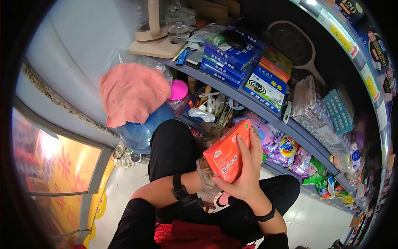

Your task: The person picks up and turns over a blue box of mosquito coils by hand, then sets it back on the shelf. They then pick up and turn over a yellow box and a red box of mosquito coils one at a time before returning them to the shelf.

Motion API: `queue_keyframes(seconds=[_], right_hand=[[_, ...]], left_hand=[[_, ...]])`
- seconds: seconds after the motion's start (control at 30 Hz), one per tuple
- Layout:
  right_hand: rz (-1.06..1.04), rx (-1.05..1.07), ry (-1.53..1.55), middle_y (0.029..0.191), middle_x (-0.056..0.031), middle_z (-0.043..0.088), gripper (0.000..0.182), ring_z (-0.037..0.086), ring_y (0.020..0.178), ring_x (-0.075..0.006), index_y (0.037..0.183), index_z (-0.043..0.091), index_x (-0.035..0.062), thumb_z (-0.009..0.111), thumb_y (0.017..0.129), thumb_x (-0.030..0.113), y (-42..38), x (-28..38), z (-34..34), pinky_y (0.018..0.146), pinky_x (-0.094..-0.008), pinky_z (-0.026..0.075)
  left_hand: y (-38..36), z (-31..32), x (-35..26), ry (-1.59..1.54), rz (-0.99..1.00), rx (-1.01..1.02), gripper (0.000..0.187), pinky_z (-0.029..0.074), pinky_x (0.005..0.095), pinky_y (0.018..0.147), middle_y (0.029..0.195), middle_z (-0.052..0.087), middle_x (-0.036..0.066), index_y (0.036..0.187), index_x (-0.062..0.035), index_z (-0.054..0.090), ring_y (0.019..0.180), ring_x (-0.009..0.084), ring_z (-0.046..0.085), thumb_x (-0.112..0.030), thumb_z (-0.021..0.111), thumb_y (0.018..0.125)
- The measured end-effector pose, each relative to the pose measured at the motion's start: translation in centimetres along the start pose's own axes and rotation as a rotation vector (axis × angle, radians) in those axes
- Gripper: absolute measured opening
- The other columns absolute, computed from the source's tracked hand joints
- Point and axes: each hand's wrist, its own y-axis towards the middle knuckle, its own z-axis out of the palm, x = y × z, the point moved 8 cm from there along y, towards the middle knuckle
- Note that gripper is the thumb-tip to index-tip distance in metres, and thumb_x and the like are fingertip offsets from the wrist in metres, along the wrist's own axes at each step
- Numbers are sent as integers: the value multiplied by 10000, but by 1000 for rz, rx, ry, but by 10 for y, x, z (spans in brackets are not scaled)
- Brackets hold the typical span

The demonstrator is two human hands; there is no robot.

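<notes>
An orange-red box (228, 151) with white print is held up at an angle in front of my knees. My right hand (244, 170) grips it, fingers stretched along the right side and thumb at the lower edge. My left forearm (161, 191) reaches in from the left to the box's lower left, and the left hand's fingers are hidden behind it. A crinkled, see-through plastic piece (205, 173) shows at the left wrist beside the box. Both arms wear black bands.
A shelf (232, 89) carries stacked blue boxes (228, 62), a mosquito coil box (265, 87) and a racket (292, 43). Detergent bags (286, 149) fill the level below. A pink cloth (134, 93) lies over a blue water jug (145, 130) at left.
</notes>
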Motion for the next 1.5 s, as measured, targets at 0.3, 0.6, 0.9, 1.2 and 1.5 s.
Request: queue_keyframes(seconds=[0.3, 0.6, 0.9, 1.2, 1.5], right_hand=[[-52, -85, -62, 1535, -323, 249, 1079, 325, 1359, -522, 1493, 406, 131, 851, 577, 488, 7, -28, -7, 1067, -618, 287], [-65, -131, -88, 1534, -298, 270, 973, 300, 1371, -530, 1391, 471, 104, 825, 602, 550, 11, 1, -8, 1064, -639, 273], [-128, -105, -89, 1539, -321, 260, 990, 309, 1393, -503, 1380, 417, 85, 838, 601, 528, 3, 10, 4, 1105, -615, 251], [41, -208, -77, 1529, -325, 263, 939, 304, 1372, -529, 1383, 413, 39, 814, 674, 507, 9, -42, -20, 1105, -608, 249], [123, 57, 218, 1550, -253, 324, 626, 305, 1434, -440, 1405, 519, 52, 697, 831, 227, 7, -69, -5, 1157, -490, 259]], left_hand=[[6, -2, -63, 211, 96, -32, 607, 416, 460, 1122, 1541, 366, 176, 1541, -57, 265, 1397, 289, 417, -284, 504, 1031], [3, 2, -40, -100, 157, -42, 553, 427, 439, 1115, 1522, 391, 169, 1513, -63, 300, 1374, 278, 445, -251, 498, 1033], [0, 5, -82, -89, 182, 27, 501, 439, 418, 1109, 1502, 416, 162, 1486, -69, 335, 1351, 267, 473, -219, 493, 1035], [-2, 2, -71, -99, 252, -73, 452, 451, 397, 1102, 1482, 442, 155, 1459, -75, 370, 1328, 256, 502, -186, 488, 1037], [20, -31, -42, -382, -54, -55, 498, 501, 397, 1034, 1442, 493, 169, 1461, -32, 390, 1277, 249, 547, -256, 502, 1032]])
